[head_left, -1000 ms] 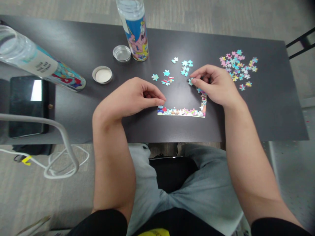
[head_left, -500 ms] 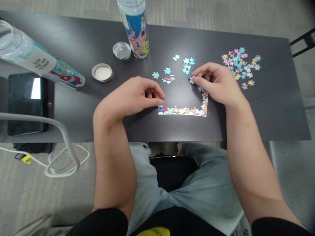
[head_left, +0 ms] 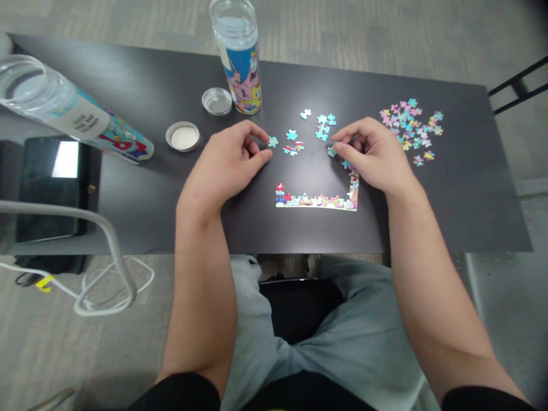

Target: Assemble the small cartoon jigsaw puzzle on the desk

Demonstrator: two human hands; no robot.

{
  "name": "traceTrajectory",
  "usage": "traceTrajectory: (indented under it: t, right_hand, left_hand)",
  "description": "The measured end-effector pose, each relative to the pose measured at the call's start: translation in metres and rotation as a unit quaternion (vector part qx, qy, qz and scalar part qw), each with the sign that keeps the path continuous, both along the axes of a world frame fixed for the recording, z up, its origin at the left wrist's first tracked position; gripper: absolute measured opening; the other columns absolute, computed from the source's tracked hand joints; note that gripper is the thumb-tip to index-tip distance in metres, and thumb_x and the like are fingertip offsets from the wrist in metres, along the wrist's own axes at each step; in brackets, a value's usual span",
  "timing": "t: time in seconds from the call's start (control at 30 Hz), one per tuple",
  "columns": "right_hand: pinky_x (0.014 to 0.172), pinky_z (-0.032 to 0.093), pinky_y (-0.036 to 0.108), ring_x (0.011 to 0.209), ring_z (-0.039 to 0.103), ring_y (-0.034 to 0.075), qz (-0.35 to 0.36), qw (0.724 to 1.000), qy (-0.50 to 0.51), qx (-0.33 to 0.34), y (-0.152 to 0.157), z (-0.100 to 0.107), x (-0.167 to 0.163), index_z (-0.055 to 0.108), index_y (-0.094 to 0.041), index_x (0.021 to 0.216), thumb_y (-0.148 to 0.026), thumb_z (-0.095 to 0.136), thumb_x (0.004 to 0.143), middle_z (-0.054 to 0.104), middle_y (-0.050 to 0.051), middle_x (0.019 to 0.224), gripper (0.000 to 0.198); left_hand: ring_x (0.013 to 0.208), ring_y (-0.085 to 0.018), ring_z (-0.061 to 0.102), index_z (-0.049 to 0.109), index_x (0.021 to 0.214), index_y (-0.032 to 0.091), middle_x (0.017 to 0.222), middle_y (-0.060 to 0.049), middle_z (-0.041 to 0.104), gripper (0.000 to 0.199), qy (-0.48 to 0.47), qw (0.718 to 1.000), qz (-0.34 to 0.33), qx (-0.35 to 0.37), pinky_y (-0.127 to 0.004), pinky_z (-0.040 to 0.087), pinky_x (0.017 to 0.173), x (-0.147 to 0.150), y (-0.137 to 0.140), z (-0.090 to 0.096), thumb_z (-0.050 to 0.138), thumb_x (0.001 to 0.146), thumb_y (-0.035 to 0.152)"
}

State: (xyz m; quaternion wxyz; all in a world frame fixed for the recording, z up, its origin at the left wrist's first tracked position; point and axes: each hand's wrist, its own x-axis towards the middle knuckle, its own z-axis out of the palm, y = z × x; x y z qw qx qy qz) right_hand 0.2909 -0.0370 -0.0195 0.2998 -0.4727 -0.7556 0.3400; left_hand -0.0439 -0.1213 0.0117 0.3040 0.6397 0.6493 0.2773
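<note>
A jigsaw border [head_left: 314,201] lies on the dark table, its bottom row joined to pieces rising at both ends. My right hand [head_left: 372,153], above its right side, pinches a teal puzzle piece [head_left: 331,151] between thumb and index finger. My left hand [head_left: 234,162] is left of the loose pieces, thumb and index finger apart. Its index fingertip is at the edge of a blue-green puzzle piece [head_left: 273,141]; I cannot tell whether they touch. Several loose blue pieces [head_left: 322,131] and two red-striped pieces [head_left: 291,150] lie between the hands.
A heap of mixed puzzle pieces [head_left: 409,125] lies to the right. At the back stands a clear-topped cartoon tube [head_left: 244,74], near two round metal lids [head_left: 217,101]. Another tube [head_left: 85,117] and a black tablet [head_left: 51,188] are at the left, with a grey bar [head_left: 107,228] in front.
My left hand has moved from the border's left corner up to a loose blue-green piece, and its fingers have parted. My right hand still holds its piece. The view has shifted slightly.
</note>
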Motion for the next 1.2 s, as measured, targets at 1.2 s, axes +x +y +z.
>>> traceTrajectory:
  t: [1.2]
  right_hand:
    - [0.122,0.051,0.065,0.110,0.079,0.036,0.076,0.978,-0.156,0.118,-0.023,0.005,-0.056,0.092,-0.032,0.128,-0.037,0.084,0.116,0.087,0.010,0.132,0.015]
  left_hand:
    - [0.104,-0.029,0.073,0.085,0.102,0.029,0.115,-0.008,0.080,0.013,0.002,0.998,0.015,0.055,-0.048,0.063,0.102,0.008,0.010,-0.014,0.089,0.112,0.037]
